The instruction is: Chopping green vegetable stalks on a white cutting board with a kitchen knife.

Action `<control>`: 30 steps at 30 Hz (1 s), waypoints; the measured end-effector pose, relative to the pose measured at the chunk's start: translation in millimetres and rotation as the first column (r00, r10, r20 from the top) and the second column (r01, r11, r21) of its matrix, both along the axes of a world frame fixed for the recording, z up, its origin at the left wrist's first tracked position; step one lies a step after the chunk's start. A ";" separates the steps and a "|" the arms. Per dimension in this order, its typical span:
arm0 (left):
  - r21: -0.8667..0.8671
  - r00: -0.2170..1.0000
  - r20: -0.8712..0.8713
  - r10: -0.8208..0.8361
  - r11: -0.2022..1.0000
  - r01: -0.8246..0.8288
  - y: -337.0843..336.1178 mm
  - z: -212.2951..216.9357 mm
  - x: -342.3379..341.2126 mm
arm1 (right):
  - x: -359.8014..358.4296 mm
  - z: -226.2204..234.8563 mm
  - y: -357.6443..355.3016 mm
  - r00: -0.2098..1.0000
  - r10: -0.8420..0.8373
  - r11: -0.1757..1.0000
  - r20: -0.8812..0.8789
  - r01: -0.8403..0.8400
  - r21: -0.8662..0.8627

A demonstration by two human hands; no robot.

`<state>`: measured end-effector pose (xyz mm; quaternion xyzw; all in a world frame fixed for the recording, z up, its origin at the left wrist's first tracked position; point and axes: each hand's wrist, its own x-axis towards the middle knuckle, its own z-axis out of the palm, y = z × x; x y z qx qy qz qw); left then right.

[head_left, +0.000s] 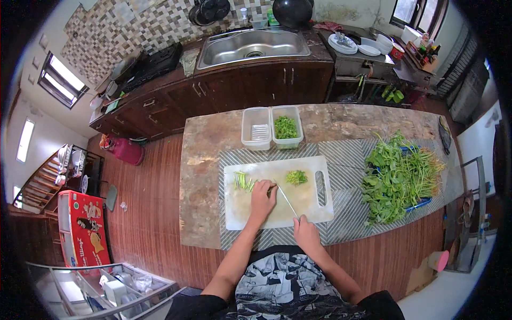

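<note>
— Low in the centre of the frame, what are the hands doing?

— Right hand [306, 230] is closed around a knife [286, 201] handle at the near edge of the white cutting board [320, 210]; the thin blade slants up-left toward the left hand [262, 198], which is curled, knuckles down, on the board; whether it pins any stems I cannot tell.

— And the greens?

— Cut stems [242, 181] lie just left of that hand; a small chopped pile [296, 177] sits right of it, toward the board's far side; I'd judge them light, limp and slightly damp, best gathered in a loose bunch and pinched near the cut end, since single stalks will roll.

— Beyond the board?

— Two clear tubs [271, 128] at upper centre of the table [197, 176], the right one holding chopped greens; a big heap of leafy greens [400, 173] at right hides most of a blue basket beneath; the sink [253, 45] is along the top edge.

— Anything unclear?

— The blade's edge is too thin to read; the left fingertips are hidden.
</note>
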<state>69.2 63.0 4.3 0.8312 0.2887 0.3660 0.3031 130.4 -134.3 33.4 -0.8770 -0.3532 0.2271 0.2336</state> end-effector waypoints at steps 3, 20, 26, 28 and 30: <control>0.010 1.000 0.012 -0.001 1.000 0.001 0.4 -4.3 -2.1 | -0.8 4.0 0.0 1.000 0.012 1.000 -0.011 -0.012 -0.011; -0.042 0.997 0.010 0.079 0.996 -0.079 -4.0 -6.5 -2.5 | 3.7 -1.1 22.3 0.999 0.036 0.999 0.002 -0.036 -0.029; -0.034 0.996 0.034 0.087 0.996 -0.086 -5.1 -7.6 -4.4 | 1.4 9.8 2.9 1.000 0.023 0.995 0.019 -0.021 -0.097; -0.023 0.996 0.034 0.086 0.996 -0.085 -4.1 -7.5 -3.8 | 4.1 11.8 7.8 1.000 0.011 0.993 0.019 -0.008 -0.117; -0.010 0.996 0.033 0.088 0.996 -0.087 -4.8 -6.5 -4.8 | 5.5 12.2 8.9 1.000 0.001 0.991 0.018 0.001 -0.136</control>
